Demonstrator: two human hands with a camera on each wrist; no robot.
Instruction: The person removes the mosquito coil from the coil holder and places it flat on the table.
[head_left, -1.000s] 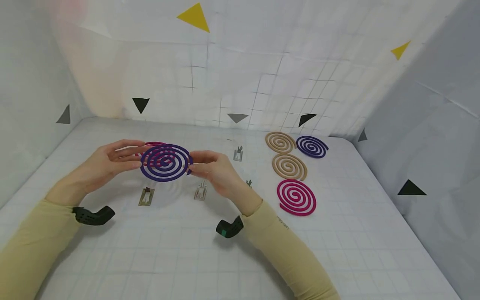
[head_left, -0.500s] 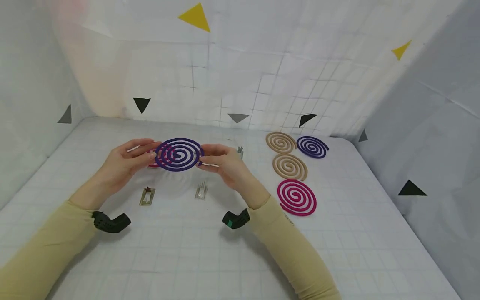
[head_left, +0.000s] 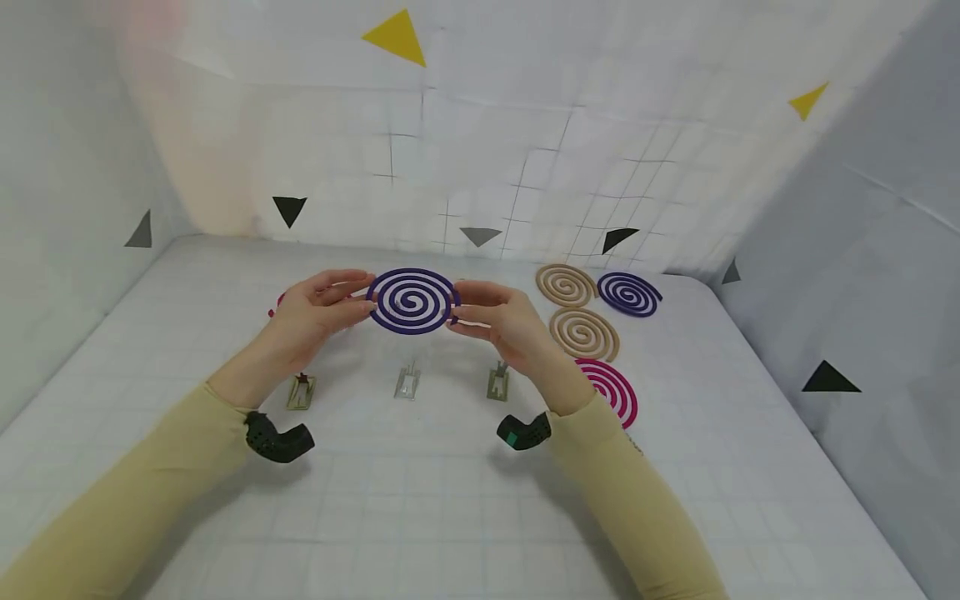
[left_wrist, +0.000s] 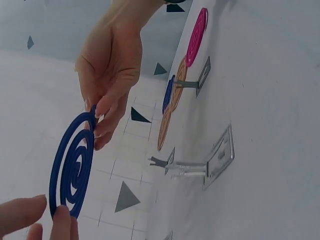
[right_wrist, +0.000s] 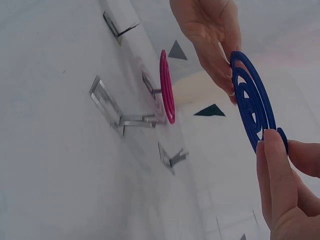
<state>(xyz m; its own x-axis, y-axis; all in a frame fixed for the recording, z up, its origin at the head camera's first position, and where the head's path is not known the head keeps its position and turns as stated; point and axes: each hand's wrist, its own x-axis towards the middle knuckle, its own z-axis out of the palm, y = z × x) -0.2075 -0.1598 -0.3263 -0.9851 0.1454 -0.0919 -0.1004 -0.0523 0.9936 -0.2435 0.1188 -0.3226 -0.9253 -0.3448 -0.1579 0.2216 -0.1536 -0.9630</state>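
Spiral (head_left: 411,302) in purple sits between left fingers (head_left: 349,312) and right fingers (head_left: 480,315) pinching its opposite edges.

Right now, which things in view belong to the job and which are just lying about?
Likely job:
dark purple spiral coil held between left hand and right hand
small rectangular metallic stands
pink spiral coil, apparently on a stand
tan spiral coils, second purple coil, second pink coil, at right

Likely background:
yellow, black and grey triangles on the walls
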